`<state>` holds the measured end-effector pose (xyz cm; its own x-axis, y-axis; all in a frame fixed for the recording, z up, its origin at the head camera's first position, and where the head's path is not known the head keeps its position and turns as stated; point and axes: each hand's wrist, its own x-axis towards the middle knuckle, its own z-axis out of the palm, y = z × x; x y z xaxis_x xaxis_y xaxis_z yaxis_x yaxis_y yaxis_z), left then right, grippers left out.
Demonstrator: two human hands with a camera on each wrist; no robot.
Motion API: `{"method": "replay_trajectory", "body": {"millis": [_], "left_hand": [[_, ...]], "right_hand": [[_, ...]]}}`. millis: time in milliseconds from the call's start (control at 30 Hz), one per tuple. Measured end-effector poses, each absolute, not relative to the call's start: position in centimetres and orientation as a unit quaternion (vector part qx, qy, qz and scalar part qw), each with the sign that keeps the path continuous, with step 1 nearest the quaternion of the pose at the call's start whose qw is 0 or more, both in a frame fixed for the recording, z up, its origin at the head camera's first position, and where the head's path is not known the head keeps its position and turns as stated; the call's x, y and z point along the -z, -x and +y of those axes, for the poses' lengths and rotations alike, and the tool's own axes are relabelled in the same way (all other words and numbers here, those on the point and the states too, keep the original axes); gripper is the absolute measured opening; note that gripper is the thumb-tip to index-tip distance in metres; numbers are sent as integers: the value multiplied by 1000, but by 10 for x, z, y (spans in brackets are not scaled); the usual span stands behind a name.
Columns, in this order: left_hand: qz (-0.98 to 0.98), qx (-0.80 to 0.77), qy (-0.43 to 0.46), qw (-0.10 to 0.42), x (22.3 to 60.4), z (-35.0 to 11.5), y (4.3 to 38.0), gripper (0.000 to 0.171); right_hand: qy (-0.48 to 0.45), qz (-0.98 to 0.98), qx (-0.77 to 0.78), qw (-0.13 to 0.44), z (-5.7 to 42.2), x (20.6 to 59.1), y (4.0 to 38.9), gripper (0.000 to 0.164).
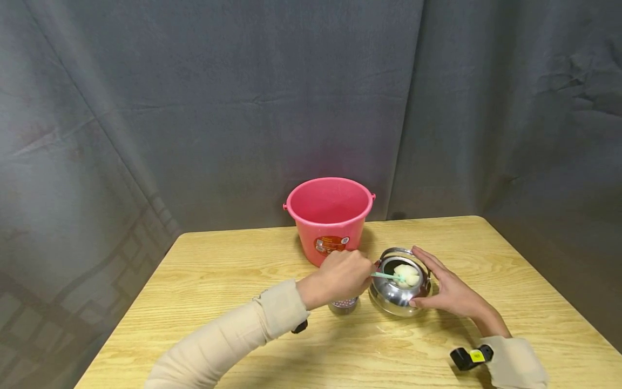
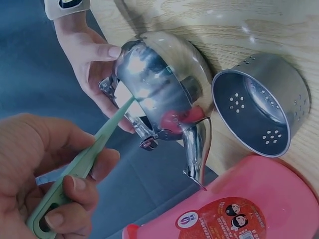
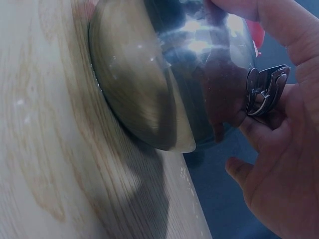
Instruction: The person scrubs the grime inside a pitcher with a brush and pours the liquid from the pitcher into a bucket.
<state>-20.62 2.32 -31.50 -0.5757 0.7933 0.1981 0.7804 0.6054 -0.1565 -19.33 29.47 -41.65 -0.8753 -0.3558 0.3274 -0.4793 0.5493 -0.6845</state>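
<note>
The kettle (image 1: 396,303) stood on the table (image 1: 223,265), to the right of the pink bucket (image 1: 303,232) and nearer to the person, without a lid on its opening. The left hand (image 1: 342,274) gripped the green handle of a brush (image 2: 85,162), with the fingers curled round it, and the pale head (image 1: 407,274) of this brush was in the kettle's opening. The right hand (image 1: 452,294) held the kettle from its side, the thumb on the metal shell and other fingers round by the hinge of the carrying handle (image 1: 397,250).

I would judge that the step in hand was the scrubbing of the kettle's inside (how far it was done, I could not say). The next move seemed to call for a firm hold by the right hand, while the brush turned against the inner wall without catching on the rim.

The strainer (image 2: 294,84), a metal cup with small holes, stood upright just beside the kettle; in the head view the left forearm hid part of it. The lower inside of the kettle could not be seen. The brush head was perhaps of sponge, but the view was too small to be sure. The right wrist view cut off the kettle's top.
</note>
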Motion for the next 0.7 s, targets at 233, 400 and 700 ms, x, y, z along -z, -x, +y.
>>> {"method": "replay_trajectory", "body": {"millis": [233, 400, 700], "left_hand": [[-891, 17, 442, 98, 315, 22, 209, 17], [-891, 32, 445, 88, 316, 20, 210, 21], [-893, 46, 438, 96, 316, 20, 211, 24]], "right_hand": [[-237, -877, -410, 73, 294, 416, 193, 108], [-238, -877, -411, 73, 294, 416, 194, 108], [-239, -878, -407, 75, 294, 416, 194, 108]]}}
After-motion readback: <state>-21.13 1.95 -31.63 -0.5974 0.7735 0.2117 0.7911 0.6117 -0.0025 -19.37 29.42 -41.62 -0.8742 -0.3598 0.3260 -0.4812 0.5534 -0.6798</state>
